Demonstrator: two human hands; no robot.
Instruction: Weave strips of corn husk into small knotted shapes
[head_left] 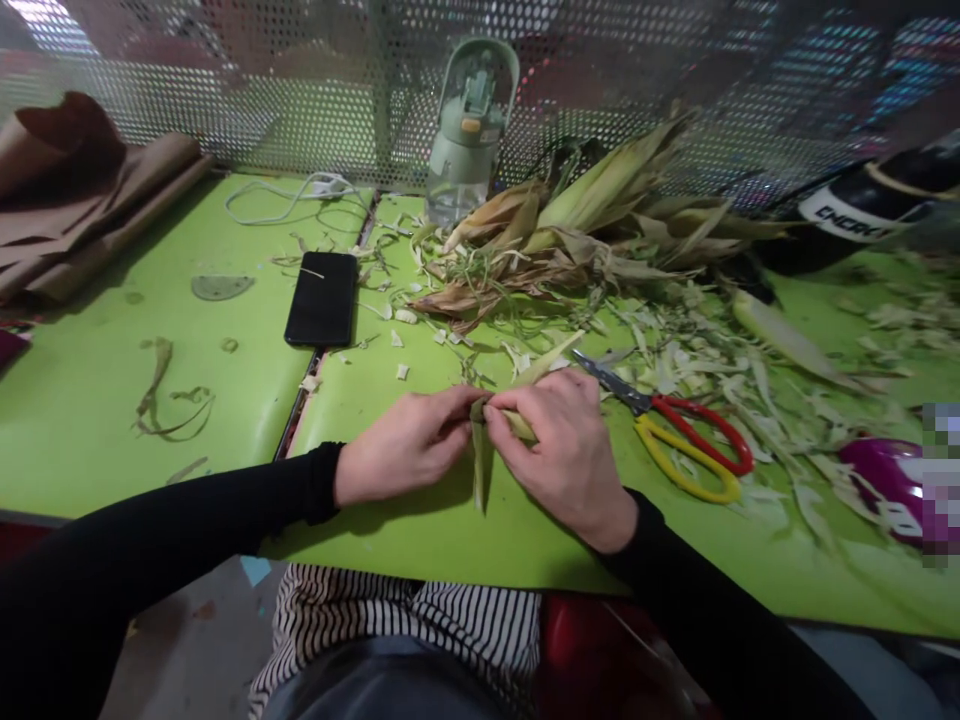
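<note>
My left hand (401, 445) and my right hand (559, 450) meet over the green table (225, 400), both pinched on a folded strip of corn husk (480, 470). One end of the husk hangs down between the hands; another end pokes up and right past my right fingers. Red and yellow scissors (679, 430) lie just right of my right hand, blades pointing up-left.
A pile of corn husks (592, 220) and scattered trimmings (735, 370) cover the right half. A black phone (322, 298) lies at centre left, a green water bottle (465, 140) and white cable (300, 195) behind it. Brown paper (82, 200) sits far left, a purple object (892, 485) far right.
</note>
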